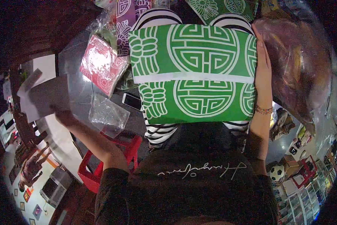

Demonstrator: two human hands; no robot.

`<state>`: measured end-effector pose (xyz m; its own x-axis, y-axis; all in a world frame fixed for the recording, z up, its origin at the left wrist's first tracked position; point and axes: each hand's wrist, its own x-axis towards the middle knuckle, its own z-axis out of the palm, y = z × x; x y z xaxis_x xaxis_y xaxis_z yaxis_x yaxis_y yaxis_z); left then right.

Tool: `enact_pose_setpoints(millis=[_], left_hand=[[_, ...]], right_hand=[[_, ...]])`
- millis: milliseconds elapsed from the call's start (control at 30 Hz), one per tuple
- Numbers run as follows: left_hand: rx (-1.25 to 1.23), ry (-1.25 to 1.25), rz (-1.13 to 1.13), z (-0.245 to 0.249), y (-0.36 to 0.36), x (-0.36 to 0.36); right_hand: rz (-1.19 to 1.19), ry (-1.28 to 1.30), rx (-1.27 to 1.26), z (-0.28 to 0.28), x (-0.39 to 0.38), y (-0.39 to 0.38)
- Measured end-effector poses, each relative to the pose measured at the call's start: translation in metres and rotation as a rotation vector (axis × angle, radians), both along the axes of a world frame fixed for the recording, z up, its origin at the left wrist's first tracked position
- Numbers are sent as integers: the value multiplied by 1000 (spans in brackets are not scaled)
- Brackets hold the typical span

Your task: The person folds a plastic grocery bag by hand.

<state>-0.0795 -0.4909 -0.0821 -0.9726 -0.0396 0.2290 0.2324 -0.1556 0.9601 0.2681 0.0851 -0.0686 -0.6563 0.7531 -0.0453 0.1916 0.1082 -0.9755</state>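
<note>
Across my lap lies a green packet (204, 77) with white medallion and flower patterns, crossed by a pale horizontal band. My right hand (264, 58), with a beaded bracelet at the wrist, rests along the packet's right edge, fingers stretched out flat against it. Out to the left, my left hand (61, 112) is closed on the lower edge of a grey-white sheet (44, 93); its fingers are dark. Between that hand and the packet are a clear plastic wrapper (107, 112) and a phone (132, 101). A red-and-white patterned pack (101, 63) in shiny plastic sits farther up.
A red plastic stool (91, 168) stands below my left forearm. Purple patterned material (124, 28) and another green patterned piece (217, 9) lie beyond my knees. At the right is a large clear plastic bag (298, 63). Another person (33, 165) is at far left.
</note>
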Motion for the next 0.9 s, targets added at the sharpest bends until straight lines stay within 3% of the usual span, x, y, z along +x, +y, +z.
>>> enact_pose_setpoints(millis=[400,900], left_hand=[[69,331,138,51,50,16],[-86,40,55,5,40,12]], right_hand=[[26,64,0,-11,1,5],[23,26,50,-13,3,5]])
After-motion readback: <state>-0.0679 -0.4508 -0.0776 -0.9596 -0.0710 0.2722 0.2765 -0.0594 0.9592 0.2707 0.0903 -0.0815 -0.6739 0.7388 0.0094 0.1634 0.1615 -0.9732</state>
